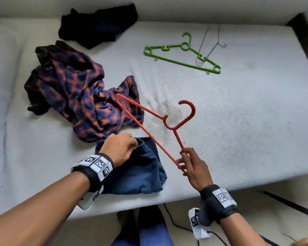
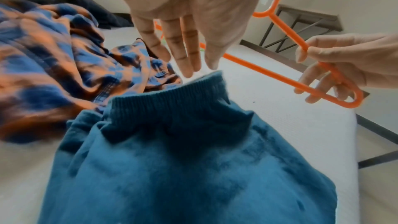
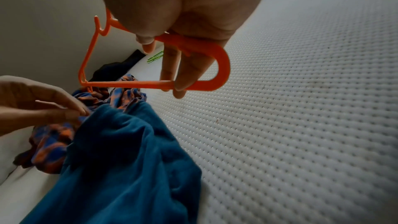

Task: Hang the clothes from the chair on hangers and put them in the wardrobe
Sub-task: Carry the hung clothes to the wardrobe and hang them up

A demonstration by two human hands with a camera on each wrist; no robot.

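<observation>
Pinching one end of the hanger [image 1: 150, 125], the right hand [image 1: 194, 170] holds it above the mattress [image 1: 238, 112]; just left, the left hand [image 1: 121, 148] hovers with relaxed fingers at the blue garment's [image 1: 137, 173] ribbed hem. Gripped so far out, the hanger may twist, snagging the cloth.

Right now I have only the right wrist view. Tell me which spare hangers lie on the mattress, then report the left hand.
Observer: A green hanger lies at the far side of the mattress, with a thin wire hanger across its right arm.
Operator: Now the left hand.
Observer: The left hand has its fingers straight, with the tips just above the ribbed band of the blue garment.
Operator: Locate the held hanger's hook.
Observer: The orange hanger in the right hand has its hook over bare mattress, to the right of the checked shirt.
</observation>
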